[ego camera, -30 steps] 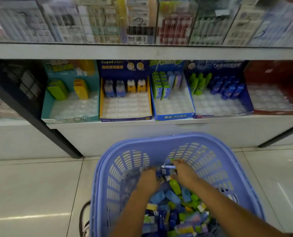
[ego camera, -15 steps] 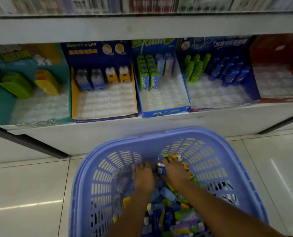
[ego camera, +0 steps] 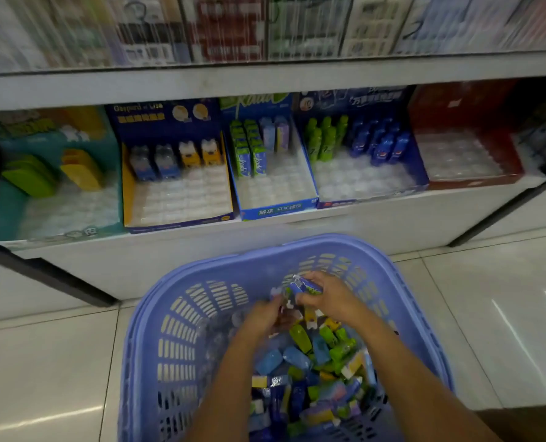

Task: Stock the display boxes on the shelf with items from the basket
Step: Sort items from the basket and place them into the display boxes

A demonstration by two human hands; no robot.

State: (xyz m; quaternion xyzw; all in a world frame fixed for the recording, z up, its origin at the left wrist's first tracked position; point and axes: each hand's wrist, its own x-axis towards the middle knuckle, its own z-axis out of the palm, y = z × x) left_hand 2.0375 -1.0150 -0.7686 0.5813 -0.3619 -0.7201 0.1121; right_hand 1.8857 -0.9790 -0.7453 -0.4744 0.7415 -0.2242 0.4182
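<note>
While both hands reach into the basket (ego camera: 182, 314), right hand (ego camera: 329, 296) grips a blue item (ego camera: 298, 286). Left hand (ego camera: 262, 315), just beside it, fingers curled; grasp cannot be told.

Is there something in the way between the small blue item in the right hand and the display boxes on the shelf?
Nothing visible blocks it. The right hand holds the small blue packaged item above the purple slotted plastic basket; past its far rim there is open space up to the open-fronted cardboard display boxes.
</note>
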